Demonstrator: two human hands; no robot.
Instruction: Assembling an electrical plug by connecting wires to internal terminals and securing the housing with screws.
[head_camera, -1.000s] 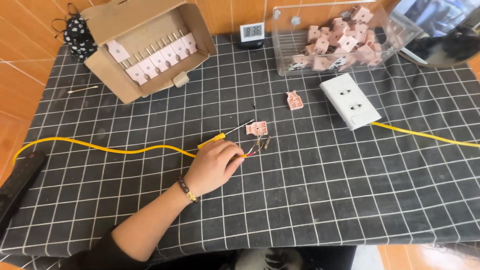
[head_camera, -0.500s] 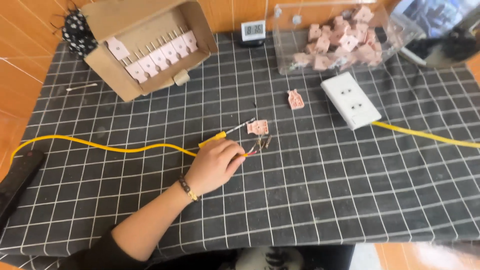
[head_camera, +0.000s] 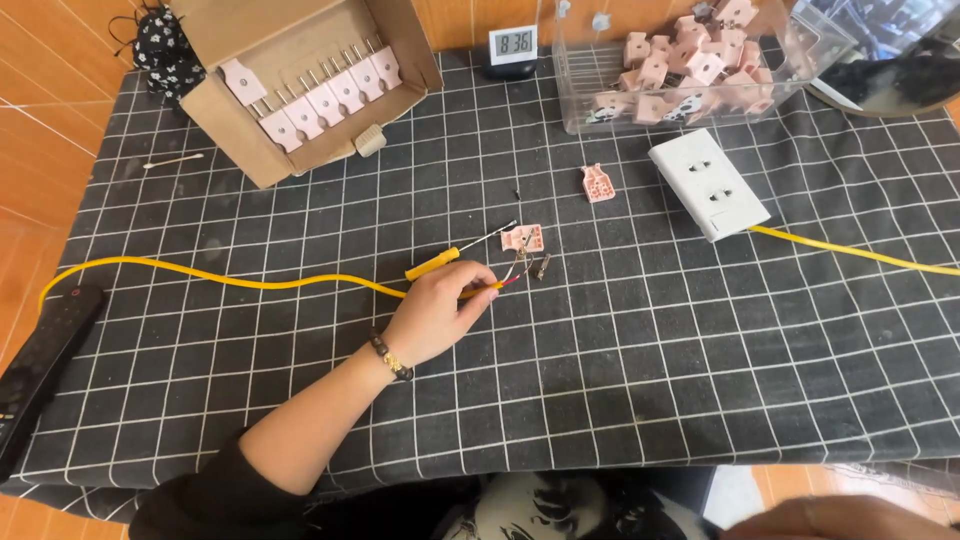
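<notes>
My left hand (head_camera: 438, 312) rests on the black checked tablecloth (head_camera: 640, 360) and pinches the end of a yellow cable (head_camera: 240, 280); its stripped red wires (head_camera: 503, 285) stick out past the fingertips. A screwdriver with a yellow handle (head_camera: 433, 263) lies just above the hand, its tip towards a small pink plug half (head_camera: 523, 238). A small metal pin (head_camera: 543, 267) lies beside the wires. Only a strip of my right hand (head_camera: 835, 517) shows at the bottom right edge, away from everything.
A second pink plug part (head_camera: 598, 183) and a white socket block (head_camera: 708, 184) with its own yellow lead lie to the right. At the back stand a cardboard box of pink plugs (head_camera: 300, 150), a clear bin of pink parts (head_camera: 575, 110) and a small clock (head_camera: 513, 46). A black remote (head_camera: 40, 365) lies at the left edge.
My left hand keeps its hold on the cable end and has barely moved. The view has shifted slightly.
</notes>
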